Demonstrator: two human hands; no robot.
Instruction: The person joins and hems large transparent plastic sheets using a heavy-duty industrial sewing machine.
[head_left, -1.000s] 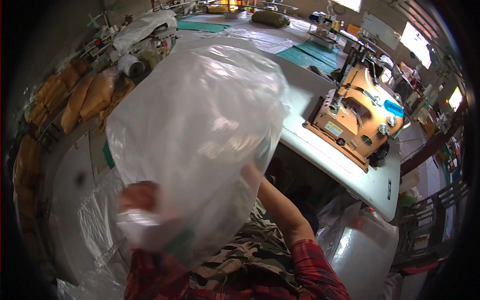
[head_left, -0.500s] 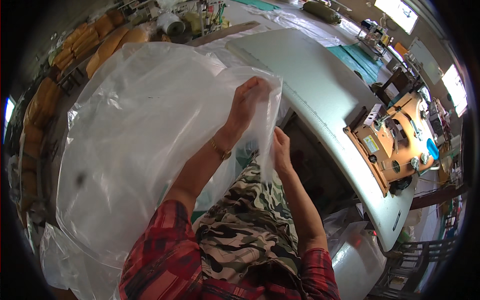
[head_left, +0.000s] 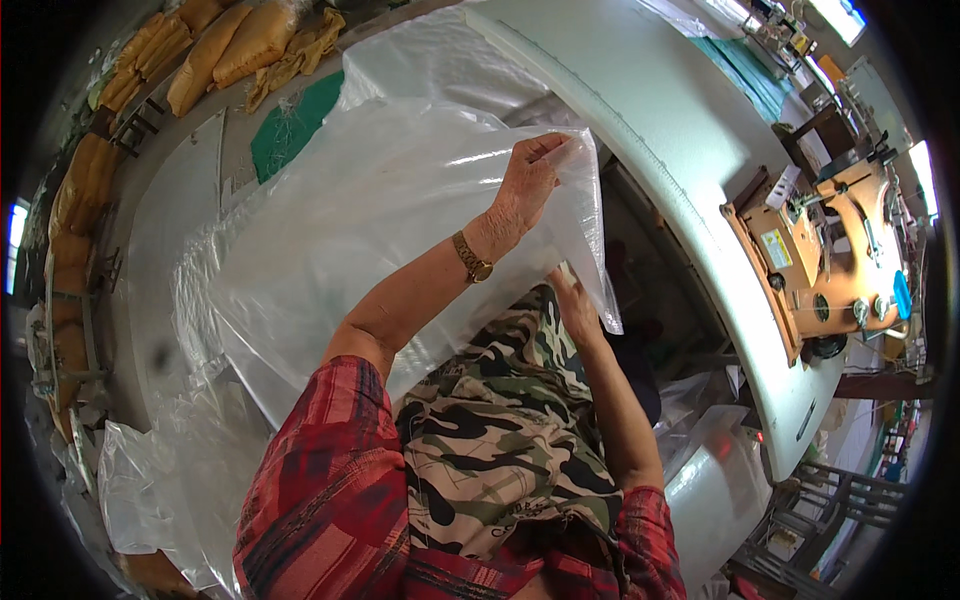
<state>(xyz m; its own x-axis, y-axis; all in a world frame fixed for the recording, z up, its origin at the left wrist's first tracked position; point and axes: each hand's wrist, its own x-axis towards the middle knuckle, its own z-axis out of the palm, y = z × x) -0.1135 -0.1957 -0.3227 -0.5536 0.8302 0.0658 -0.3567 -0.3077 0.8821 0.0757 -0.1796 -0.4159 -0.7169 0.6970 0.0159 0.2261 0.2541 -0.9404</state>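
Observation:
A large clear plastic sheet [head_left: 400,190] is spread across my front and left side, wrinkled and shiny. My left hand [head_left: 525,185], with a gold watch [head_left: 472,257] on its wrist, pinches the sheet near its upper right corner. Lower down, close to my camouflage-patterned lap [head_left: 500,450], my right hand [head_left: 573,300] is closed at the sheet's right-hand edge. Part of that hand shows only through the plastic, and its fingertips are hard to make out. From the upper corner the sheet's edge hangs down past my right hand to a point.
A long pale-green table [head_left: 640,110] curves along my right, carrying a sewing machine [head_left: 840,260] and a small dark tool [head_left: 805,420]. More crumpled plastic [head_left: 165,490] lies at lower left. Stuffed yellow-brown sacks [head_left: 255,45] line the far left, near a green cloth [head_left: 295,125].
The sheet has drawn in from the left and flattened, uncovering floor and the green cloth. My left hand has shifted slightly right, its wrist turned; the view has swung a little.

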